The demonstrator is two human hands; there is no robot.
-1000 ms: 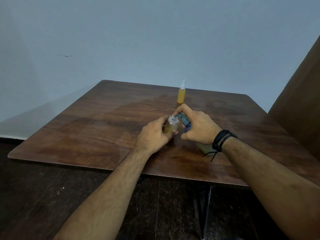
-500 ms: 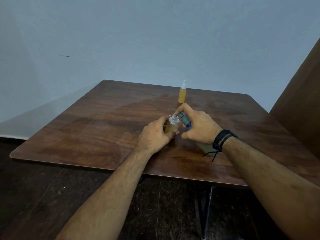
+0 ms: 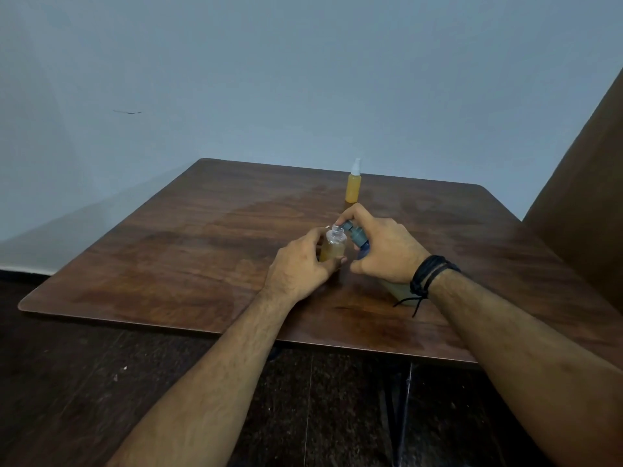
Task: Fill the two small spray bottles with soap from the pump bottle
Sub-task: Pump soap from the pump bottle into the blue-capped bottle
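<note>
My left hand [image 3: 301,262] grips a small clear bottle [image 3: 333,246] with an open neck, partly filled with amber soap, at the middle of the table. My right hand [image 3: 384,251] holds the pump bottle [image 3: 358,236]. Its grey-blue pump head is tilted toward the small bottle's mouth, and a finger lies over the top of the pump. Most of the pump bottle's pale body is hidden under my right hand and wrist. A second small spray bottle [image 3: 353,182], full of yellow-orange soap and closed with a white sprayer, stands upright farther back.
The wooden table [image 3: 202,237] has its near edge close to me, with dark floor [image 3: 67,382] below. A blue-grey wall [image 3: 303,79] stands behind it. A brown panel [image 3: 586,197] rises at the right.
Both hands and the two bottles they hold stay almost still. The view has shifted slightly.
</note>
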